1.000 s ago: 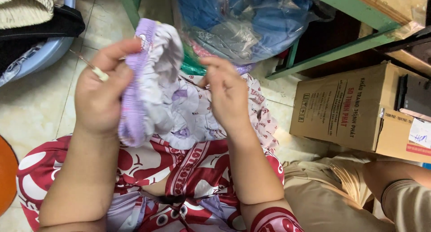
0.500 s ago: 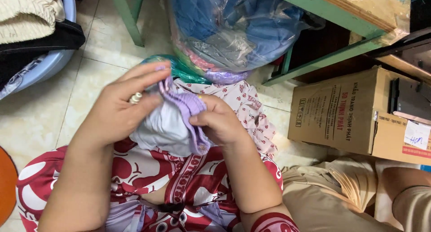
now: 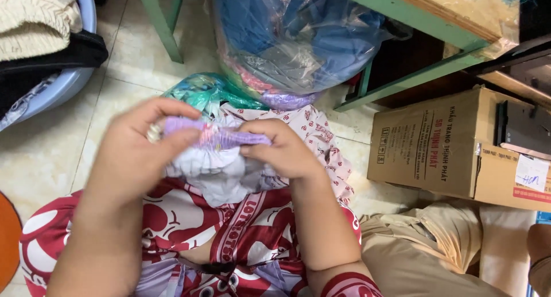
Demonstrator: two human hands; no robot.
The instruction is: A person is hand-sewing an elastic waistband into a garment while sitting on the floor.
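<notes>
At frame centre, my left hand [image 3: 135, 150] and right hand [image 3: 281, 147] pinch the lilac garment [image 3: 215, 153] by its waistband, over my lap; clear bag [image 3: 298, 38] above, cardboard box [image 3: 453, 142] right.

Plastic bag [image 3: 298, 38] blocks ahead; floor [image 3: 51, 142] left free.

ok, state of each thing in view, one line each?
left hand: gripping purple waistband
right hand: pinching waistband
purple garment: bunched, held between hands
clear plastic bag: stuffed with clothes
cardboard box: closed, on floor
blue basin: holding folded clothes
</notes>
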